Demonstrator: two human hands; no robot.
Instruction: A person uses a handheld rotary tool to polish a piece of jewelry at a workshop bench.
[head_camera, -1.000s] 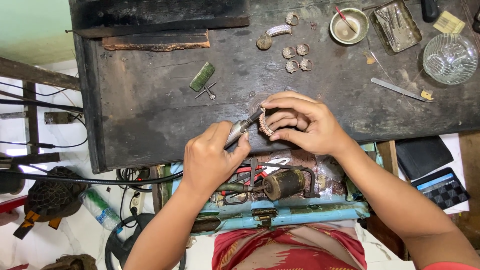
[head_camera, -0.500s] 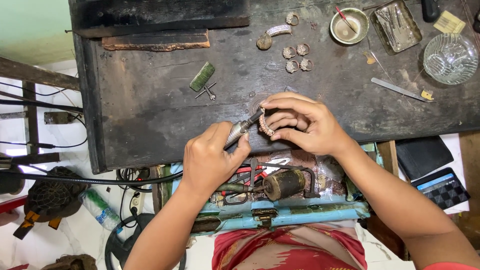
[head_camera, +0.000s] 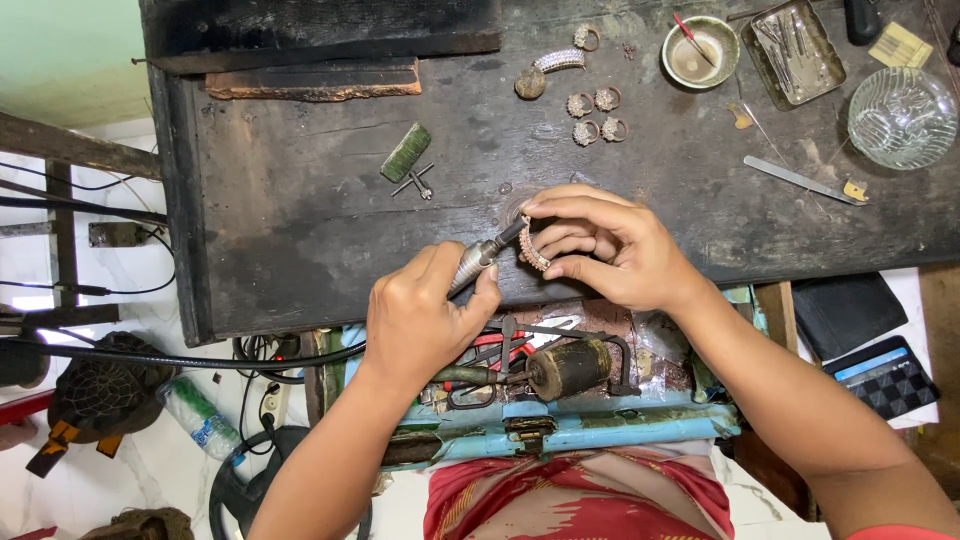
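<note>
We see the left hand gripping a rotary handpiece, tip touching a stone-set ring pinched betw. thumb & fingers of the right hand, at the near edge of the dark tabletop; more rings lie well apart, farther back.

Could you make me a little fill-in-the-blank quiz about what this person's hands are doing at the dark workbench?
1. The left hand grips a slim silver rotary handpiece fed by a black flexible ____.
2. The right hand pinches a curved stone-set piece of ____ against the tool tip.
3. The ribbed clear ____ bowl sits at the far right of the dark wooden bench.
4. Near the small loose rings lies a ____ rectangular block.

Missing words: cable; jewellery; glass; green
</note>
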